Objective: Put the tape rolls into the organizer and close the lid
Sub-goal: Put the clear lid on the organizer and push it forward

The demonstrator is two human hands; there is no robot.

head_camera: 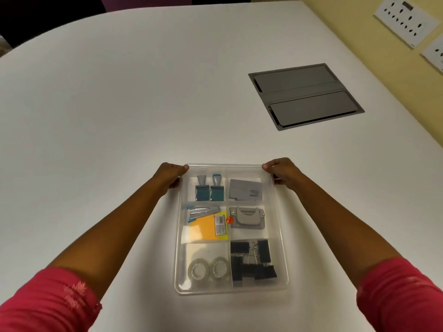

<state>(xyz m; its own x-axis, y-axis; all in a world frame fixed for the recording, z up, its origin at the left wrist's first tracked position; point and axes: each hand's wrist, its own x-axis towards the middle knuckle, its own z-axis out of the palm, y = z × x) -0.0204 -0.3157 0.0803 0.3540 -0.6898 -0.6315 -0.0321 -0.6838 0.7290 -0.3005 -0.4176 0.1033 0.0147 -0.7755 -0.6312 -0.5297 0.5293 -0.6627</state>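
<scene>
I see two clear tape rolls (208, 268) lying flat, side by side, in the near-left compartment of a clear plastic organizer (231, 289). The organizer sits on a white table (119, 104), near its closest edge and roughly centred in my view. A transparent lid (225, 167) appears to lie over the organizer, its far rim between the two hands; I cannot tell whether it is fully seated.

The left hand (169, 176) grips the far-left corner of the lid and organizer, fingers curled around the rim with the thumb on top. The right hand (282, 173) grips the far-right corner the same way. Both forearms reach out from pink sleeves (48, 305).

The near-right compartment holds black binder clips (251, 262). The middle-left one holds a small stapler (203, 211) and yellow sticky notes (208, 228); the middle-right one holds a grey hole punch (248, 217). The far-left compartment holds two stamps (209, 189), and the far-right one holds a grey card pack (245, 190).

Well beyond the organizer, to the far right, a grey hatch (305, 95) is set flush into the table. White wall sockets (405, 20) are mounted on the yellow wall at the far right.
</scene>
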